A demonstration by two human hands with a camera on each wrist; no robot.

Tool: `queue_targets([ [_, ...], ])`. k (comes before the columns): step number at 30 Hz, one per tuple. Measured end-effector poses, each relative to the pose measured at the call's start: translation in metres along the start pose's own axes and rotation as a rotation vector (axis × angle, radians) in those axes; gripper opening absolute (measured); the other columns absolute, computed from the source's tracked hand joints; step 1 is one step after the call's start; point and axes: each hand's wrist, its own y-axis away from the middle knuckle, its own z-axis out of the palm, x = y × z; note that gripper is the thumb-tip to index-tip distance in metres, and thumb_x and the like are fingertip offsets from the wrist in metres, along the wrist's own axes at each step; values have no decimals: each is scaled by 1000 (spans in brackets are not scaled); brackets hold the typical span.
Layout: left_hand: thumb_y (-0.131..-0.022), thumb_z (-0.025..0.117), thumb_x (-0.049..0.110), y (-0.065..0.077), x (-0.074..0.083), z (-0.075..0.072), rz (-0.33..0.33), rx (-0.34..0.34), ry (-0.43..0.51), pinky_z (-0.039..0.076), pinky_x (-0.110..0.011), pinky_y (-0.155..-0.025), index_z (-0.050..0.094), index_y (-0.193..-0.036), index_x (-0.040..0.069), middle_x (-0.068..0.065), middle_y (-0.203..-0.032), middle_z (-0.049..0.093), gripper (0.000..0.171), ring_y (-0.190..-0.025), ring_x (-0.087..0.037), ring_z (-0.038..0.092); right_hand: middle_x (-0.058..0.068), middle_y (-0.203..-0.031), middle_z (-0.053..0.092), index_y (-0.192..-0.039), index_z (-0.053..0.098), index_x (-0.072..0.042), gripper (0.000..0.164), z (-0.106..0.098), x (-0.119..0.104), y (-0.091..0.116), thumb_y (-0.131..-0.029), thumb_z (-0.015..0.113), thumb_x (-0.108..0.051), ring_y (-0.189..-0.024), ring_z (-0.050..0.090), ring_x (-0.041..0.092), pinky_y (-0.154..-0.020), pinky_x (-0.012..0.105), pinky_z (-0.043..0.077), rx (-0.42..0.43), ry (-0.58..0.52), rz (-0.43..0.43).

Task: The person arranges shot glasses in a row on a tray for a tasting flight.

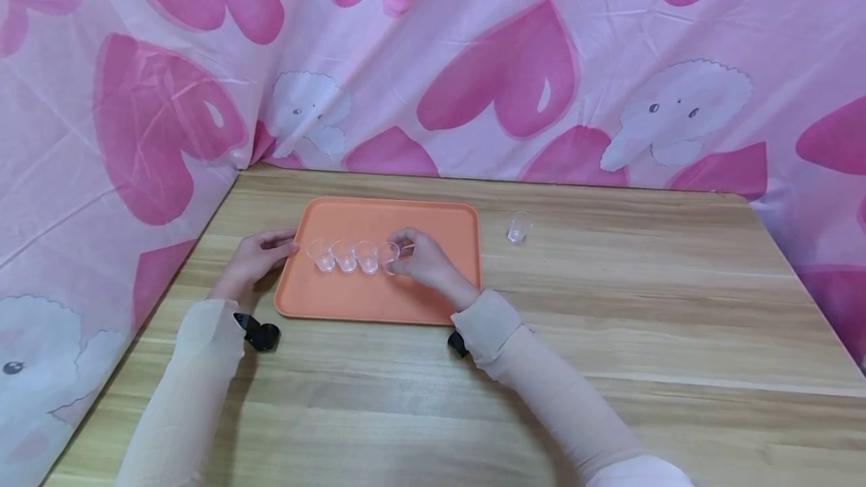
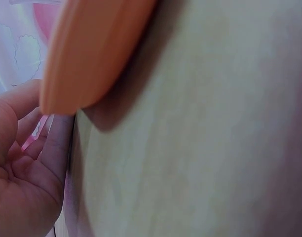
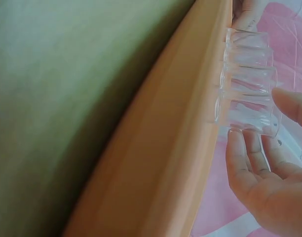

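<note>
An orange tray (image 1: 379, 299) lies on the wooden table, with several small clear plastic cups (image 1: 344, 255) standing in a row across it. At the right end of the row, my right hand (image 1: 425, 258) holds the last cup (image 1: 389, 252) between thumb and fingers. The right wrist view shows the fingertips at that cup's side (image 3: 249, 116) and the thumb by its rim; its base is close on the tray, beside its neighbour. My left hand (image 1: 253, 258) grips the tray's left edge, thumb above and fingers below, as seen in the left wrist view (image 2: 27, 168).
Another clear cup (image 1: 519, 228) stands alone on the table (image 1: 643, 299), right of the tray. A pink curtain with hearts (image 1: 507, 74) hangs behind and along the left side of the table. Black straps with small devices (image 1: 260, 334) are on both wrists.
</note>
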Motion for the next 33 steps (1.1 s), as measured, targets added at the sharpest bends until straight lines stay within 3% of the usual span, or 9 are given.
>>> queue_targets([
  [4, -98, 52, 33, -1, 1, 1, 11, 11, -47, 51, -7, -77, 34, -148, 7, -22, -146, 42, 59, -80, 17, 53, 13, -111, 60, -120, 56, -1, 41, 0, 0, 1, -82, 71, -2, -110, 59, 27, -90, 31, 53, 0, 1, -4],
  [11, -98, 53, 32, -3, 0, 0, 54, 36, -94, 48, -4, -76, 37, -146, 3, -26, -144, 43, 58, -79, 18, 51, 14, -108, 61, -120, 56, 0, 42, 0, -1, 3, -81, 70, 1, -107, 59, 27, -87, 29, 54, 6, -1, -15],
  [19, -98, 53, 32, -2, -2, 1, 80, 48, -117, 48, -3, -74, 39, -145, 3, -27, -142, 44, 58, -77, 20, 51, 20, -119, 60, -124, 54, 3, 46, -6, 5, 5, -80, 66, 7, -114, 58, 32, -98, 35, 52, 6, -10, -45],
  [33, -98, 52, 29, -2, 0, 2, 53, 35, -90, 50, -5, -77, 37, -146, 3, -26, -144, 43, 56, -79, 18, 51, 31, -128, 52, -132, 45, 10, 50, -60, 6, 7, -83, 59, 10, -120, 53, 42, -102, 43, 48, 129, -103, -68],
])
